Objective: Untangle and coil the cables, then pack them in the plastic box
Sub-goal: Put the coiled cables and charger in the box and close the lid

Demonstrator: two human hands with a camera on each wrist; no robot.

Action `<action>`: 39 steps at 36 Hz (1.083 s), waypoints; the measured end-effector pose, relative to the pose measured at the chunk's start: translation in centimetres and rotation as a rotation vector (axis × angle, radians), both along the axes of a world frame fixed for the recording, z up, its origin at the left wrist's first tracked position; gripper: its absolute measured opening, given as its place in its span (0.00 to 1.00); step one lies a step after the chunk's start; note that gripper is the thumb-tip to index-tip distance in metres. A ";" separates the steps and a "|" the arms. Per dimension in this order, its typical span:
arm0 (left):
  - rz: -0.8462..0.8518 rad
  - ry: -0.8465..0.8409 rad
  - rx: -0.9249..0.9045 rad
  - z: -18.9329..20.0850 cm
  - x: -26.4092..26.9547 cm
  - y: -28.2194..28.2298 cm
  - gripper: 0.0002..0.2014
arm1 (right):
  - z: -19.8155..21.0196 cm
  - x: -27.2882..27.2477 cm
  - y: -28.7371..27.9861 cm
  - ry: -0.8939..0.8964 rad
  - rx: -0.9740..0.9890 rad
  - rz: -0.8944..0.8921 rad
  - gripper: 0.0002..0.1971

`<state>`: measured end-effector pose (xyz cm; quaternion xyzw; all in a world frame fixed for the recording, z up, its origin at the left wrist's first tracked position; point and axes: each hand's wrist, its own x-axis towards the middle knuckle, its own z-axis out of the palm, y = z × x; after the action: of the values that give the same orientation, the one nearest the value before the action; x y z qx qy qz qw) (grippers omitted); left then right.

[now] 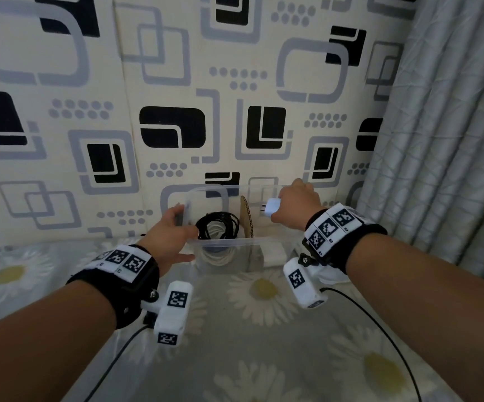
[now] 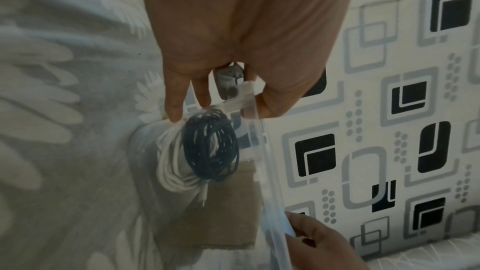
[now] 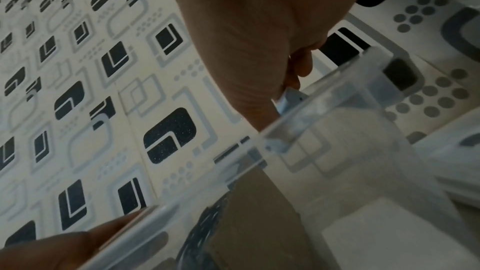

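Observation:
A clear plastic box [image 1: 220, 243] stands on the flowered cloth by the wall. My left hand [image 1: 177, 220] grips its left end wall, with the thumb on one side and the fingers on the other [image 2: 223, 104]. Its left compartment holds a black coiled cable [image 1: 217, 224] [image 2: 210, 147] resting against a white coiled cable [image 1: 217, 256] [image 2: 170, 163]. A cardboard divider [image 1: 248, 217] [image 2: 221, 213] stands in the middle. My right hand [image 1: 285, 203] [image 3: 288, 87] holds a white charger plug [image 1: 272, 210] [image 3: 287, 100] just above the right compartment, where a white block [image 1: 272, 253] [image 3: 389, 233] lies.
A patterned wall [image 1: 177, 126] rises right behind the box and a grey curtain [image 1: 443, 126] hangs at the right. Thin black leads [image 1: 379, 323] from my wrist cameras trail over the cloth near me.

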<state>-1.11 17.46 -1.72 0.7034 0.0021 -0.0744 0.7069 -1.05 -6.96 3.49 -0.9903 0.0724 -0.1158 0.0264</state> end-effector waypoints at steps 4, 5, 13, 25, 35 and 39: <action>-0.006 -0.026 0.027 -0.1 -0.3 0.0 0.33 | 0.0 -0.4 0.6 0.110 -0.242 0.082 0.20; -0.011 -0.033 0.034 -0.2 -0.3 0.1 0.33 | 0.0 -0.5 0.7 0.134 -0.303 0.100 0.19; -0.064 -0.057 0.065 -0.7 -0.8 0.7 0.37 | -0.5 -0.7 1.3 0.232 -0.604 0.202 0.10; -0.090 -0.105 0.059 -1.1 -1.5 0.8 0.37 | -1.4 1.0 1.2 0.494 -0.666 0.180 0.12; -0.076 -0.123 0.067 -1.2 -1.7 0.8 0.36 | -1.6 1.1 1.0 0.438 -0.517 0.195 0.16; -0.071 -0.125 0.059 -1.1 -1.6 0.8 0.36 | -1.1 0.5 1.5 0.363 -0.578 0.221 0.17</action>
<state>-2.71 18.22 -2.86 0.7268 -0.0650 -0.0552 0.6815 -0.56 -5.50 2.40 -0.9631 -0.0674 0.0497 -0.2559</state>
